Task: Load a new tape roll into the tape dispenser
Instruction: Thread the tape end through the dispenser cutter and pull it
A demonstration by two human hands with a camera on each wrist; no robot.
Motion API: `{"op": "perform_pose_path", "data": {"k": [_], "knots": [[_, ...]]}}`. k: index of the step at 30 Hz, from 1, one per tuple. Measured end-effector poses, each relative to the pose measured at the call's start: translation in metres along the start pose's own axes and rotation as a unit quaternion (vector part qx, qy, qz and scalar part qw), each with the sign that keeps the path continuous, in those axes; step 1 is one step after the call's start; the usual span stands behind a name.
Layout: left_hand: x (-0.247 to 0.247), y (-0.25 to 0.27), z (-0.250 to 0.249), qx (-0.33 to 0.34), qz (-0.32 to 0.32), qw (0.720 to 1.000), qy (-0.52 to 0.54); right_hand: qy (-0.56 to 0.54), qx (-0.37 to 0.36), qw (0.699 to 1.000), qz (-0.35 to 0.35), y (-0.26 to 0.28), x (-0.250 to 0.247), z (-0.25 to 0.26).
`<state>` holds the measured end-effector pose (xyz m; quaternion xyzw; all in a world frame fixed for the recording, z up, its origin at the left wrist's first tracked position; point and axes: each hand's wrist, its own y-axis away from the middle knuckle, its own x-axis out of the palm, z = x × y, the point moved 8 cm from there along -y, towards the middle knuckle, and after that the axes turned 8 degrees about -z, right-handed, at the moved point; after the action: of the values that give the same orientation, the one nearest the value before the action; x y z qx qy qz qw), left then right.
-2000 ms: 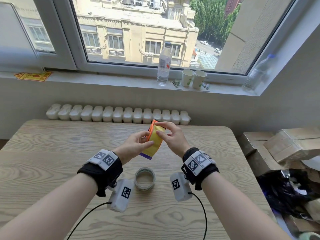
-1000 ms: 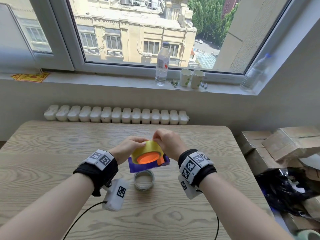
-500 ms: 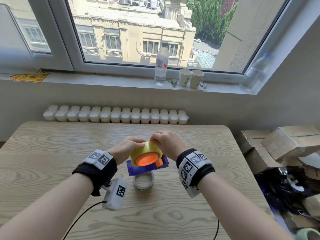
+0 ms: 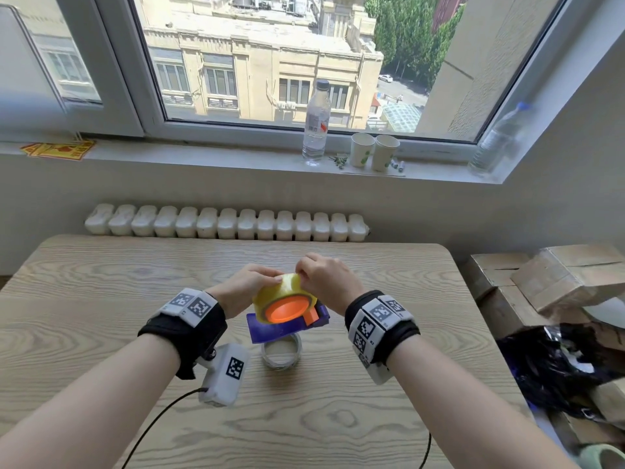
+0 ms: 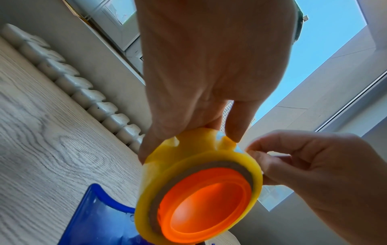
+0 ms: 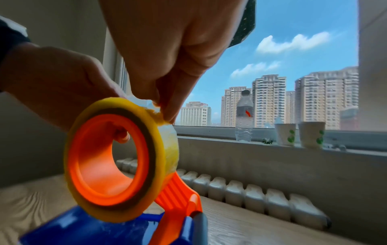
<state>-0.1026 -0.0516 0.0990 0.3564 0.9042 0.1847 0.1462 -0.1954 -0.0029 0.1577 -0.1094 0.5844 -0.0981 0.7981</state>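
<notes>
Roll [image 4: 287, 292]: a yellow tape roll was already seated on the orange hub [image 4: 286, 310] of the dispenser [image 4: 270, 330], held in the air above the table [image 4: 101, 299].
Dispenser: its body was blue, with an orange arm running to a grey tip [image 6: 201, 227] at the front; whether that tip was the cutter could not be told.
Left hand [image 4: 241, 287]: the fingers curled around the far side of the roll and steadied it with the dispenser.
Right hand [image 4: 326, 282]: thumb and forefinger were pressed together on the crinkled loose end [image 6: 157, 114] at the top of the roll.
Old core [image 4: 281, 350]: a nearly bare ring lay flat on the table, directly below the dispenser and apart from it.
Step in hand: judged as freeing the tape's leading end; mounting looked complete.
Next move: it probably called for peeling the end clear without tearing, then drawing it forward over the orange arm to the front tip, while the left hand let the roll turn.
Risk: the end looked wrinkled and could split or stick back onto the roll.
Surroundings: a bottle [image 4: 316, 123] and two cups [image 4: 373, 152] stood on the sill, well apart from the work.
</notes>
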Motion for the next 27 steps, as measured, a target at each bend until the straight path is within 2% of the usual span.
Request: {"op": "perform_pose_path", "data": {"k": [4,8,17,27], "knots": [[-0.006,-0.002,0.001,-0.013,-0.023,1.0,0.004,-0.112,0.079,0.99,0.015,0.0,-0.005,-0.014],[-0.007,-0.003,0.003,-0.018,-0.034,0.999,-0.008,-0.158,0.123,0.979,0.038,0.002,-0.001,-0.016],[-0.008,-0.007,0.005,-0.007,-0.111,0.989,-0.1,-0.149,0.114,0.978,0.088,0.001,0.01,-0.014],[-0.01,-0.011,0.008,-0.028,-0.142,0.982,-0.117,-0.236,0.174,0.955,0.053,0.007,0.013,-0.026]]}}
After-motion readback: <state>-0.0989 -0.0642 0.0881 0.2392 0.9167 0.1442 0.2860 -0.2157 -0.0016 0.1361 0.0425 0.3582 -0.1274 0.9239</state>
